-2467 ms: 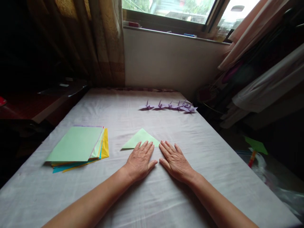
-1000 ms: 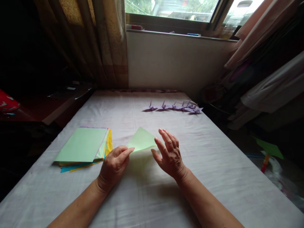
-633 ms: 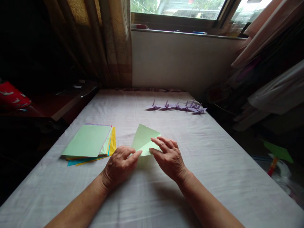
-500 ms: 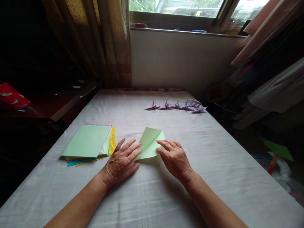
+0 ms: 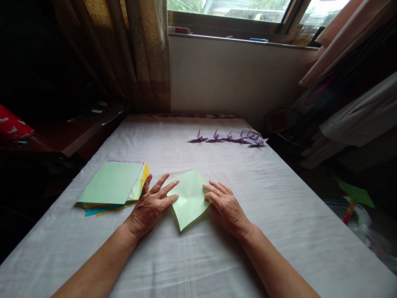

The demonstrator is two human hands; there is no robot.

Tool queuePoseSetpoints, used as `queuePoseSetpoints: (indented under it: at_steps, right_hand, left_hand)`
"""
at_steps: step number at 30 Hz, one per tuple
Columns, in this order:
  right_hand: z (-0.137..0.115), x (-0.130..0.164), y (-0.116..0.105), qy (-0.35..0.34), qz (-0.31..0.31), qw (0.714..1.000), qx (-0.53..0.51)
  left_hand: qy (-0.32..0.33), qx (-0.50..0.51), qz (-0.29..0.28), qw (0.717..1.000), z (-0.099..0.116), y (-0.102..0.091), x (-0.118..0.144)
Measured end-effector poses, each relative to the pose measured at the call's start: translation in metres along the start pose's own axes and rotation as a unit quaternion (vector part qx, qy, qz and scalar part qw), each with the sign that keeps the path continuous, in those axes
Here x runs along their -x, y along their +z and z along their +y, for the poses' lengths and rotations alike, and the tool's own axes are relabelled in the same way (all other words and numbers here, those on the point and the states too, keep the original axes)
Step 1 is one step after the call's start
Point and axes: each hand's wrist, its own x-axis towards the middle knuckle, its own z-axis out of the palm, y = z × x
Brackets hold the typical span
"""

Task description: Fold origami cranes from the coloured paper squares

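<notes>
A light green paper square point(image 5: 190, 198) lies unfolded on the white cloth-covered table point(image 5: 198, 256), turned like a diamond, with creases showing across it. My left hand point(image 5: 151, 205) rests flat with spread fingers, its fingertips on the sheet's left corner. My right hand point(image 5: 226, 205) lies flat on the other side, fingertips touching the sheet's right corner. Neither hand grips anything.
A stack of coloured paper sheets point(image 5: 114, 188), green on top, lies left of my left hand. A row of small purple paper cranes point(image 5: 229, 137) stands at the far right of the table. Curtains, a wall and a window are behind; the table's right edge drops to clutter.
The green paper was a folded triangle under both hands. I lifted it, opened it out, and it now lies flat as a square between my hands.
</notes>
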Motion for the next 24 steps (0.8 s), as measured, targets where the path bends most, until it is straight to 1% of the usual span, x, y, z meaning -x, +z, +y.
queuePoseSetpoints:
  at_steps: [5, 7, 12, 16, 18, 19, 21, 22, 24]
  right_hand:
    - [0.002, 0.002, -0.008, 0.039, -0.010, 0.999, 0.027]
    - [0.002, 0.002, -0.010, 0.053, -0.023, 0.998, 0.016]
    - [0.004, 0.001, -0.007, 0.121, -0.034, 0.991, -0.038]
    - [0.003, -0.001, -0.004, 0.183, -0.030, 0.981, -0.055]
    - [0.001, -0.002, -0.003, 0.205, -0.028, 0.977, -0.048]
    - [0.000, -0.003, -0.002, 0.210, -0.029, 0.976, -0.041]
    - [-0.001, -0.005, -0.002, 0.215, -0.030, 0.976, -0.029]
    - [-0.002, -0.005, -0.002, 0.216, -0.030, 0.976, -0.025]
    - [-0.002, -0.006, -0.001, 0.219, -0.030, 0.975, -0.023]
  left_hand:
    - [0.035, 0.029, -0.022, 0.999, -0.003, 0.000, 0.001]
    - [0.025, 0.054, -0.025, 0.998, -0.002, 0.001, 0.003]
    - [-0.067, 0.094, -0.029, 0.993, 0.002, 0.004, 0.002]
    - [-0.140, 0.083, -0.019, 0.986, 0.001, 0.013, -0.001]
    - [-0.153, 0.068, 0.001, 0.986, 0.001, 0.016, -0.003]
    - [-0.147, 0.055, 0.013, 0.987, 0.002, 0.016, -0.003]
    - [-0.113, 0.022, 0.035, 0.993, 0.007, 0.014, -0.005]
    - [-0.086, 0.008, 0.042, 0.995, 0.011, 0.012, -0.006]
    - [-0.025, 0.000, 0.037, 0.999, 0.022, 0.007, -0.007]
